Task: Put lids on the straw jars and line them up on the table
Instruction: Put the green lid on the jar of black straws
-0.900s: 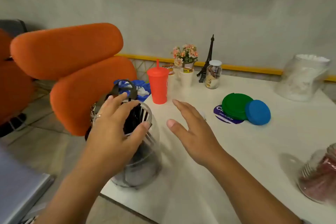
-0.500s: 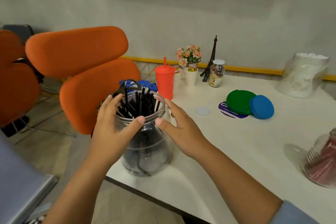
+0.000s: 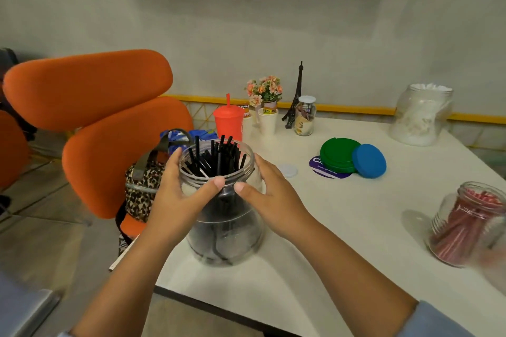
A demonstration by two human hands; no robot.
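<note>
A clear jar of black straws [image 3: 224,230] stands upright and lidless near the table's front left corner. My left hand [image 3: 178,200] wraps its neck from the left and my right hand [image 3: 271,200] from the right, thumbs nearly meeting in front. A green lid [image 3: 338,154] and a blue lid [image 3: 369,161] lie overlapping mid-table. A lidless jar of red straws [image 3: 465,227] sits tilted at the right edge. A big lidless jar of white straws [image 3: 420,115] stands at the back right.
The white table [image 3: 342,227] has a red tumbler [image 3: 228,123], paper cups, flowers [image 3: 264,90], a small tower model [image 3: 295,96] and a little capped jar [image 3: 305,116] at its back. A small clear disc [image 3: 287,170] lies near the lids. Orange chairs [image 3: 109,117] with a leopard-print bag [image 3: 142,186] stand left.
The black-straw jar went from tilted to upright on the table. My right hand closed in from the right, and both hands now hold its neck.
</note>
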